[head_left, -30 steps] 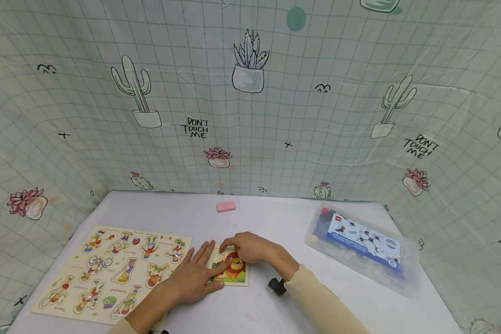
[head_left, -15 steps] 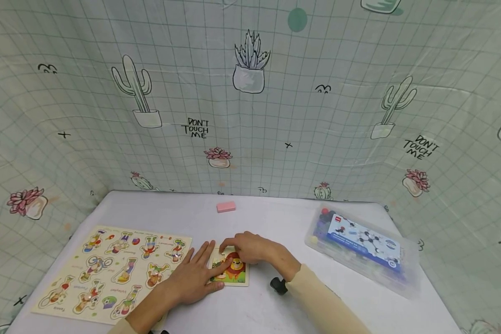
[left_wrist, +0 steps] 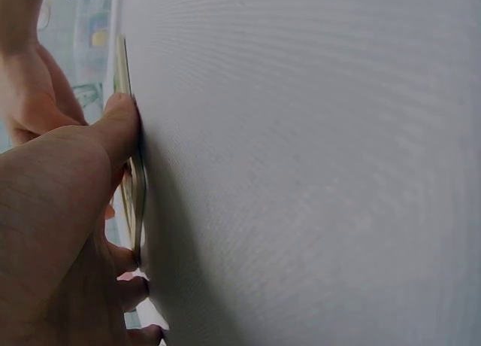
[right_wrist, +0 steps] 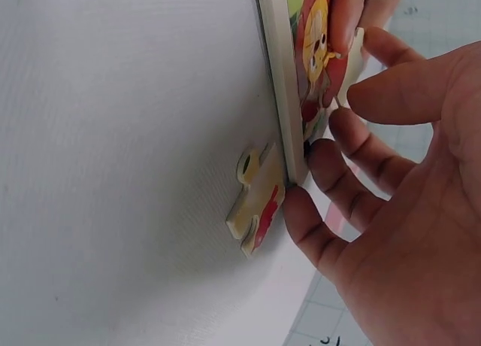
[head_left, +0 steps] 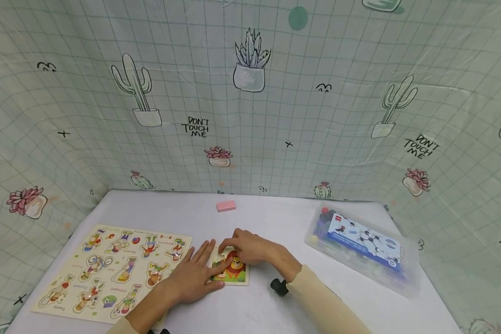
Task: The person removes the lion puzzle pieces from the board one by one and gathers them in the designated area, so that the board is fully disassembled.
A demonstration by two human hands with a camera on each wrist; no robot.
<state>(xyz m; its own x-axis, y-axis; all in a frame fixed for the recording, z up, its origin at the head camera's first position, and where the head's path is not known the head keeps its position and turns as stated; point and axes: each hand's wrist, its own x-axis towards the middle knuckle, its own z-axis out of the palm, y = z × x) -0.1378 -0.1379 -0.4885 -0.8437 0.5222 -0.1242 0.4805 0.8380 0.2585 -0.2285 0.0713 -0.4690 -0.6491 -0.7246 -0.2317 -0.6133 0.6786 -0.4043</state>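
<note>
A small jigsaw puzzle (head_left: 236,273) with a lion picture in a pale frame lies on the table, a pale bare patch near its upper left. My left hand (head_left: 195,279) rests spread at its left side, index finger across the picture and thumb by the near edge. At the far edge, my right hand (head_left: 248,247) curls over it, thumb and index fingertip at a pale puzzle piece (right_wrist: 352,74), seemingly pinched between them; the fingers partly hide it. Under that hand a loose puzzle piece (right_wrist: 259,203) lies on the table against the frame, hidden in the head view.
Left of the puzzle lies a larger board (head_left: 108,273) with several cartoon sports figures. A pink eraser-like block (head_left: 226,206) sits farther back. To the right is a clear plastic case (head_left: 363,250) with a molecular-model label. A patterned curtain (head_left: 250,120) encloses the table.
The right hand shifts very slightly at the puzzle's far edge, its knuckles a little higher. The left hand keeps its place on the puzzle.
</note>
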